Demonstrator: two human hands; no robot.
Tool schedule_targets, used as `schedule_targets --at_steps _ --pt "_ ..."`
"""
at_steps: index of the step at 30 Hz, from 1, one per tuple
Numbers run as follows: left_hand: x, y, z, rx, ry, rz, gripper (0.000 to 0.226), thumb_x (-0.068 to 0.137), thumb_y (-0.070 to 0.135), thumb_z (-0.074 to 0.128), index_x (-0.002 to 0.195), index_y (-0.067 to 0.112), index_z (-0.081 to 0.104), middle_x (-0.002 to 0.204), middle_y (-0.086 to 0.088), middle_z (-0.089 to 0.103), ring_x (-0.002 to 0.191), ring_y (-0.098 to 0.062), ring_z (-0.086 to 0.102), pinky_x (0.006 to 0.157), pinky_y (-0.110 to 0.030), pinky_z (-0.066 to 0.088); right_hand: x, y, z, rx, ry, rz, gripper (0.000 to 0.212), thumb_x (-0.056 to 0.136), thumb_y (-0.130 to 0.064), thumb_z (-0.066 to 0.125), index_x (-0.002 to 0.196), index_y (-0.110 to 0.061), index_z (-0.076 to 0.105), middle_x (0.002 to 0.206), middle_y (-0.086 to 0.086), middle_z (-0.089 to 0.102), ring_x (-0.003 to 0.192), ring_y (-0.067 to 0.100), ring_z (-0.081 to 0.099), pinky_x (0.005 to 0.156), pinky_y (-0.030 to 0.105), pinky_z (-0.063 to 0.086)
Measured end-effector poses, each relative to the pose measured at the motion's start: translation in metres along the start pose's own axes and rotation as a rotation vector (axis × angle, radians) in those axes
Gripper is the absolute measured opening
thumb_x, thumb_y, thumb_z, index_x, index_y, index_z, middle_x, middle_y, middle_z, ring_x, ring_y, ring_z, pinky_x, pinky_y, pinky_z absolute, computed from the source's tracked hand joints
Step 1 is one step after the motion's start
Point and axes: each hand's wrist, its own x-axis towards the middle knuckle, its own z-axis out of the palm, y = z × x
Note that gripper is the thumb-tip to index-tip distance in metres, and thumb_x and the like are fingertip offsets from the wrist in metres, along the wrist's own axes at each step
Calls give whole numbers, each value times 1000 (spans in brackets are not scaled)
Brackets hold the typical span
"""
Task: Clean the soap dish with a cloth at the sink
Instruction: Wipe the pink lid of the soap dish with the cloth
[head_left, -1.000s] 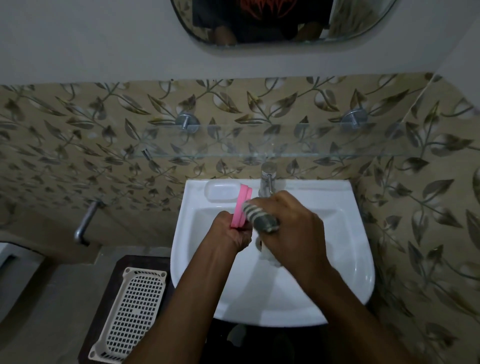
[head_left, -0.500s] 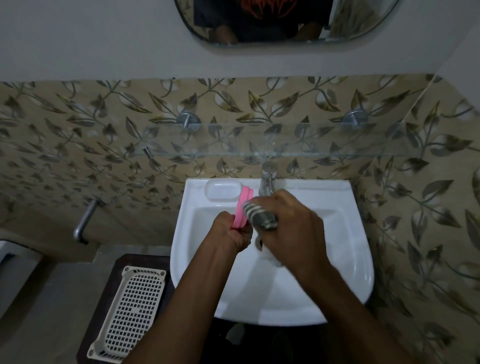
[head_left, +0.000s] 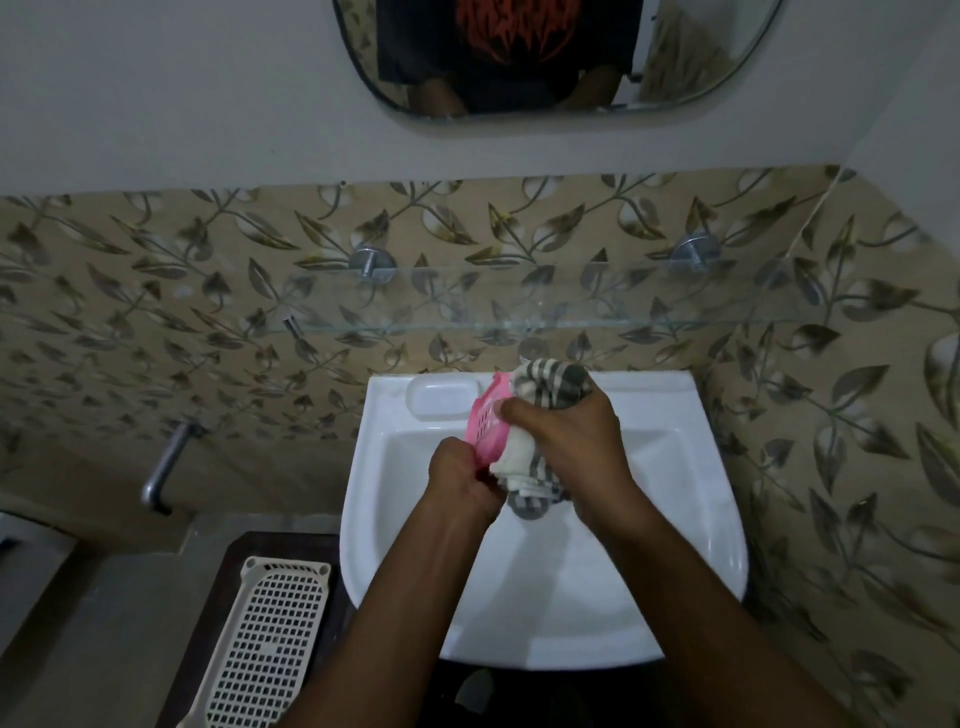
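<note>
- Both hands work over the sink (head_left: 675, 597): left hand (head_left: 460, 480) clamps the pink soap dish (head_left: 485, 431) upright by its near end.
- Right hand (head_left: 563, 441) presses the bunched cloth (head_left: 550, 382) against it, mid-wipe.
- Next likely: turn the dish, rub its slotted face.

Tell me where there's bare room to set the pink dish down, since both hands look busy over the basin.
The near half of the sink bowl, below the hands, is bare. So is the rim ledge right of the cloth. The moulded soap recess left of the pink dish looks empty. It is crowded mid-basin, where left hand and right hand meet.
</note>
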Motion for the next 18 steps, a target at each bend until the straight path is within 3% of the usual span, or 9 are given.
schedule_targets --at_steps 2,4,7,10,13,16,18 --pt "5 -1 -8 44 -66 65 41 82 10 42 114 -4 63 81 -16 67 82 -30 63 77 -38 51 11 -12 -7 116 -29 97 34 61 -29 82 92 -19 72 88 4 77 79 21 73 81 44 60" --pt "15 1 -19 149 -111 148 29 85 20 48 98 4 68 76 -13 72 70 -27 64 70 -34 52 18 -25 -16 208 -119 185 19 70 -19 77 85 -10 73 87 19 75 72 28 71 76 44 60" --pt "22 10 -23 330 -199 304 40 96 44 49 107 11 68 92 -12 72 71 -22 67 63 -31 53 21 -30 -17 265 -264 287 24 72 -19 75 88 -2 73 87 27 71 73 34 67 78 49 57" --pt "17 11 -19 499 -226 346 53 97 56 41 83 14 71 66 -8 65 49 -15 57 45 -23 44 20 -25 -9 271 -315 278 25 75 -20 76 91 -1 72 86 24 71 76 35 69 78 48 57" --pt "18 9 -23 408 -285 259 68 103 46 30 45 25 59 44 7 44 35 -6 37 38 -16 28 23 -25 -13 213 -322 152 33 81 -31 77 101 -6 73 92 14 76 87 29 73 82 40 59" --pt "19 6 -28 376 -320 235 76 105 39 17 36 24 46 41 8 31 33 -7 25 38 -17 20 24 -28 -23 -116 -202 -180 31 79 -48 74 98 -23 75 91 -3 77 89 14 71 84 34 55" --pt "21 5 -29 385 -324 234 77 105 40 15 35 24 43 39 9 29 33 -7 24 36 -16 20 21 -28 -23 -308 -148 -376 31 78 -48 76 99 -25 74 96 -8 73 91 10 66 83 31 52"
